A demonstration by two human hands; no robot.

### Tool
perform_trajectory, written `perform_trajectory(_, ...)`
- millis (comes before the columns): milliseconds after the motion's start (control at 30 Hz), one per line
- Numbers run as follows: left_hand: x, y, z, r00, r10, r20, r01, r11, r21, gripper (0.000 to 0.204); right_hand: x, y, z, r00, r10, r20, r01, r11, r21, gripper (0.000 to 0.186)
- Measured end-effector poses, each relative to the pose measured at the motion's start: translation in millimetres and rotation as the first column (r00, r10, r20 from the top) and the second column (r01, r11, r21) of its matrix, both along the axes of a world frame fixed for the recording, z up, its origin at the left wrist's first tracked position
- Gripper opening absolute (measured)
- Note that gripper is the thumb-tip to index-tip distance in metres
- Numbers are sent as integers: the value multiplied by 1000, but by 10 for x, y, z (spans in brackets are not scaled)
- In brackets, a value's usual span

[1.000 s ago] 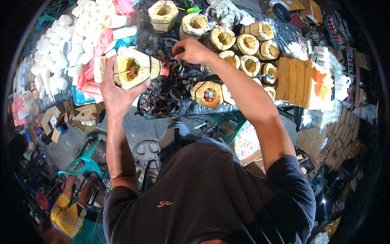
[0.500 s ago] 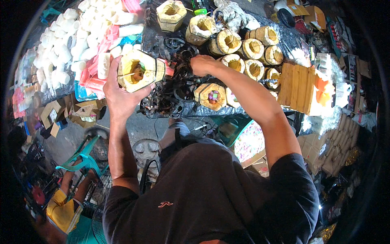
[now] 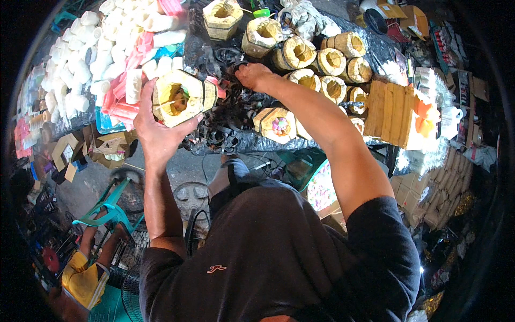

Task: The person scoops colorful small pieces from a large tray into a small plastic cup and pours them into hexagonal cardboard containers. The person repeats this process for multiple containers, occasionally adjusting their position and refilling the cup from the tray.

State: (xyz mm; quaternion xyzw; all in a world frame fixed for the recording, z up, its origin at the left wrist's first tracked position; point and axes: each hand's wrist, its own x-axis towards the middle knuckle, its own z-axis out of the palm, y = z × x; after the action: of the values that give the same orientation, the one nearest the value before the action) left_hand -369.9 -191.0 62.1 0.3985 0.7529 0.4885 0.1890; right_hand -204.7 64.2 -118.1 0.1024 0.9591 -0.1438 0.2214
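Note:
My left hand (image 3: 153, 126) grips a cream, many-sided hollow mould (image 3: 196, 96) by its near left side. A dark band circles this mould, and its wide opening faces up with something brownish inside. My right hand (image 3: 253, 77) is at a tangled pile of black rubber bands (image 3: 222, 118). Its fingers are curled, and what they pinch is hidden among the dark strips. Close to my right forearm sits another banded mould (image 3: 274, 125) with a purplish thing in its opening. A pink moulded piece (image 3: 124, 111) lies left of the held mould.
Several similar moulds (image 3: 298, 52) stand across the table's middle and right. White hollow pieces (image 3: 80, 70) heap up at the left. A wooden block (image 3: 390, 112) sits at the right edge. Below left are a green plastic chair (image 3: 110, 209) and a person in yellow shorts (image 3: 83, 279).
My right hand has shifted slightly left and farther away within the black bands. The left hand keeps its hold on the mould, almost in place. The whole view has moved slightly.

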Motion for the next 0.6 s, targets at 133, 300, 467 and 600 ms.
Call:
perform_trajectory(133, 41, 36, 34, 998, -21, 65, 20, 1000, 11, 101, -1, -17, 313, 994, -107, 7, 107, 993, 50, 34)
perform_trajectory(300, 201, 237, -79, 990, -123, 73, 121, 992, 39, 103, 319, 132, 1426, 743, -619, -256, 445, 742, -502, 19)
perform_trajectory(467, 465, 674, -351, 951, -251, 179, 251, 968, 24, 102, 1280, 80, 1845, 181, -974, 137, 141, -112, -984, 19)
perform_trajectory(600, 568, 800, -189, 952, -280, 125, 290, 955, -67, 97, 1283, -330, 1722, 474, -879, -54, 552, 344, -760, 17)
